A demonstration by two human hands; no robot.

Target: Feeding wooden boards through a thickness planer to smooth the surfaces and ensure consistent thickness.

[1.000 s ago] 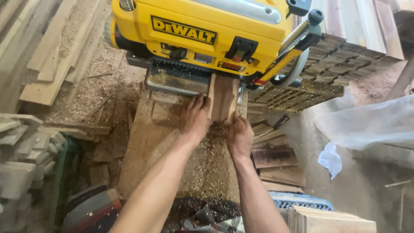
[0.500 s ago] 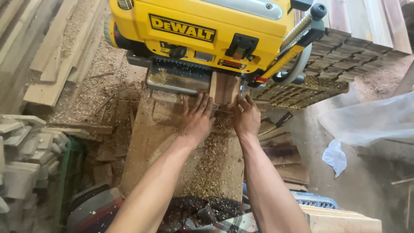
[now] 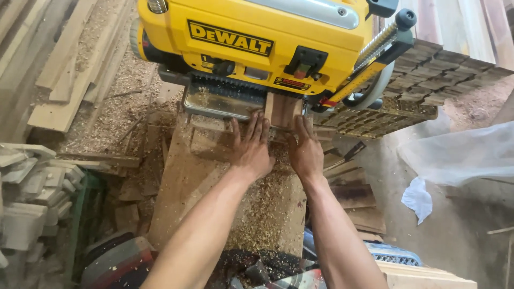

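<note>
A yellow thickness planer point(image 3: 257, 37) stands at the top of the view on a sawdust-covered wooden bench point(image 3: 198, 182). A short reddish-brown board point(image 3: 284, 109) lies on the planer's metal infeed table point(image 3: 214, 104), its far end under the machine's mouth. My left hand point(image 3: 252, 150) lies flat with fingers spread, fingertips at the board's near left edge. My right hand point(image 3: 306, 152) presses flat against the board's near right end. Neither hand wraps around anything.
Long planks point(image 3: 64, 75) lean at the left over sawdust. Stacked pale wood pieces point(image 3: 27, 187) sit at lower left. A pile of small squared blocks point(image 3: 428, 75) lies right of the planer. Clear plastic sheeting point(image 3: 460, 155) and a white rag point(image 3: 417, 198) lie on the floor.
Both hands have slid forward toward the planer's mouth, and less of the board shows outside the machine. The camera has also moved closer.
</note>
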